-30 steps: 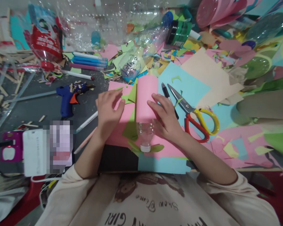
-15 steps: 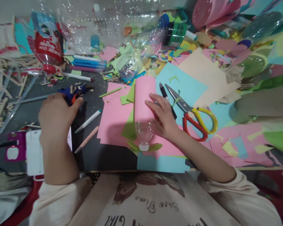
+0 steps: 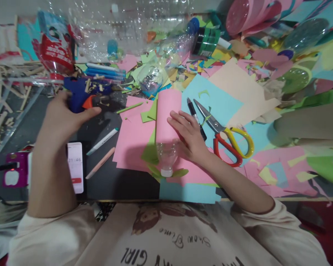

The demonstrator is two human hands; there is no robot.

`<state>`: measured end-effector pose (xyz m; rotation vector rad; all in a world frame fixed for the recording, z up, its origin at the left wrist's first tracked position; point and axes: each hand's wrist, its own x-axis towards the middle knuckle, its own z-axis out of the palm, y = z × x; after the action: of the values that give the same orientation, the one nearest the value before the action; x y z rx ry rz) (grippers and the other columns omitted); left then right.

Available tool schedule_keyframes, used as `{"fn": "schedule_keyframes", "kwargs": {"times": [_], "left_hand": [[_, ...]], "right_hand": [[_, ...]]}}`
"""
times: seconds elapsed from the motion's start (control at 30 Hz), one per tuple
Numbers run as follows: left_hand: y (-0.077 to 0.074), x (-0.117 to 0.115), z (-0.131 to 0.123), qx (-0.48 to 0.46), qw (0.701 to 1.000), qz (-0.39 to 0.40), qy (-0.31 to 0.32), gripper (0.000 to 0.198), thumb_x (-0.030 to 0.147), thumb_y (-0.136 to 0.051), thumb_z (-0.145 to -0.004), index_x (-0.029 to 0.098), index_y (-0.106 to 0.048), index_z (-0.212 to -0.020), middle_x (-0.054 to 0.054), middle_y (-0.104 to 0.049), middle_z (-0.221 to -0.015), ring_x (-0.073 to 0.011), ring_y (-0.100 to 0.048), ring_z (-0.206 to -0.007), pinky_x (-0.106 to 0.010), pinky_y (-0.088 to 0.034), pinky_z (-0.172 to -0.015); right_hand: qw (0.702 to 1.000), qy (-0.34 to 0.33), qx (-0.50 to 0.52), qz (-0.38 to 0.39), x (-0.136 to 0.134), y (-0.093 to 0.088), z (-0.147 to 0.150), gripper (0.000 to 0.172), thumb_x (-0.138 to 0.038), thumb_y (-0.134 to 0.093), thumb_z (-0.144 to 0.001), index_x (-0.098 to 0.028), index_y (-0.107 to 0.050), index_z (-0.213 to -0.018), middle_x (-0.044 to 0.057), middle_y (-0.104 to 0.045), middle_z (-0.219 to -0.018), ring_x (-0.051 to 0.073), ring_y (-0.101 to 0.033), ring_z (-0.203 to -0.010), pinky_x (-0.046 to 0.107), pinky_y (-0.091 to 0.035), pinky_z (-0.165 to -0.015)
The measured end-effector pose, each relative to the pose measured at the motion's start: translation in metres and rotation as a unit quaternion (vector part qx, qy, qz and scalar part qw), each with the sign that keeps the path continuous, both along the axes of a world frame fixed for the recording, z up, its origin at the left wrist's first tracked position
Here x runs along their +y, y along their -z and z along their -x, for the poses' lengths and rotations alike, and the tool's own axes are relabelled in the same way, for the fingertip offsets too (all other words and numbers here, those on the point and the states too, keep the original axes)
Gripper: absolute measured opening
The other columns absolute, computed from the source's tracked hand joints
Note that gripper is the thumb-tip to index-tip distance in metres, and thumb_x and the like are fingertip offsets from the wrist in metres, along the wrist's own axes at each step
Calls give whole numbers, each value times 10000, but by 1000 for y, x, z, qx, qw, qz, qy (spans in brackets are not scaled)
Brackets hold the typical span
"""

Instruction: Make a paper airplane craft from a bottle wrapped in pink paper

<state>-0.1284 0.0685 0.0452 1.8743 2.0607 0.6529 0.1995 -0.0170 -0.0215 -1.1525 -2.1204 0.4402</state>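
My left hand (image 3: 62, 118) grips a blue glue gun (image 3: 81, 92) with an orange trigger, lifted off the dark table at the left. My right hand (image 3: 190, 135) lies with fingers spread on pink paper (image 3: 168, 114) wrapped round a small clear plastic bottle (image 3: 166, 157), pressing it down. The bottle's white cap points toward me. Beneath it lie a pink sheet (image 3: 131, 138) and green paper scraps (image 3: 151, 151).
Red and yellow scissors (image 3: 227, 138) and a black pen (image 3: 195, 118) lie right of my right hand. A phone (image 3: 75, 166), two pens (image 3: 102, 136) and a row of markers (image 3: 105, 72) sit left. Clear bottles (image 3: 155, 74), paper scraps and wooden sticks (image 3: 5, 99) crowd the back.
My left hand left the pink paper, reached left to the glue gun, took hold of it and lifted it. My right hand stayed on the wrapped bottle.
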Motion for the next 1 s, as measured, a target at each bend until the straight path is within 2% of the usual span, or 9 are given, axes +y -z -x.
{"fn": "schedule_keyframes", "kwargs": {"times": [0.07,0.13,0.27,0.4,0.57,0.67,0.8,0.9,1.0], "left_hand": [[-6,-2,-26,-46,999,-1,6,831,828,-726,-466,170,-618,-962,-12,-656,-841,-172,-560,-733,-431,-531,-810],[-12,-3,-52,-78,994,-20,71,863,836,-706,-510,173,-603,-1054,-32,-664,-931,-218,-601,-837,-486,-514,-898],[-13,2,-85,2,990,3,139,774,742,-759,-576,147,-564,-1031,-26,-565,-795,-335,-647,-924,-593,-472,-938],[-9,7,-89,50,983,12,178,695,685,-687,-719,141,-496,-1107,-66,-579,-905,-371,-659,-999,-583,-485,-940],[-14,3,-88,128,967,8,220,777,801,-320,-839,148,-397,-1252,-113,-583,-1119,-406,-619,-1156,-593,-511,-917],[-19,0,-90,133,969,20,209,677,718,-350,-882,184,-373,-1296,-128,-568,-1221,-388,-579,-1239,-549,-499,-986],[-20,-2,-92,115,975,15,188,493,581,-467,-897,258,-404,-1265,-98,-598,-1229,-341,-579,-1251,-456,-497,-1028],[-19,-2,-93,148,970,23,194,530,577,-454,-896,221,-381,-1282,-135,-576,-1259,-370,-584,-1237,-495,-509,-995],[-19,-2,-94,184,959,26,214,556,571,-352,-926,146,-340,-1284,-173,-551,-1249,-407,-584,-1222,-564,-515,-948]], "right_hand": [[1000,0,-1,-3,1,0,0,506,-428,-356,-999,-275,-413,-1478,70,-537,-1476,261,-407,-1420,524,-376,-1135],[1000,-3,-1,-4,2,-1,0,501,-439,-368,-997,-270,-440,-1463,75,-553,-1463,262,-419,-1412,517,-383,-1130],[1000,-4,-9,0,3,-4,-1,496,-453,-369,-998,-261,-473,-1443,79,-572,-1448,261,-439,-1398,509,-401,-1118],[1000,-11,-7,9,3,-5,-1,502,-405,-399,-992,-269,-441,-1474,67,-549,-1475,265,-419,-1415,515,-384,-1137],[1000,-24,12,-11,3,-3,-2,571,-356,-464,-971,-288,-345,-1526,64,-530,-1492,271,-414,-1417,517,-384,-1138],[999,-26,14,-13,3,-3,-2,608,-343,-490,-961,-303,-311,-1541,56,-524,-1498,273,-420,-1412,517,-386,-1137],[999,-26,18,-9,3,-4,-1,632,-327,-492,-960,-323,-274,-1552,45,-514,-1507,276,-415,-1416,521,-386,-1136],[1000,-24,15,-10,3,-4,-1,623,-319,-485,-964,-324,-276,-1550,52,-519,-1501,279,-413,-1418,525,-391,-1130],[1000,-25,7,-4,3,-4,-2,622,-321,-474,-966,-330,-265,-1551,42,-505,-1514,277,-412,-1422,530,-386,-1135]]}}
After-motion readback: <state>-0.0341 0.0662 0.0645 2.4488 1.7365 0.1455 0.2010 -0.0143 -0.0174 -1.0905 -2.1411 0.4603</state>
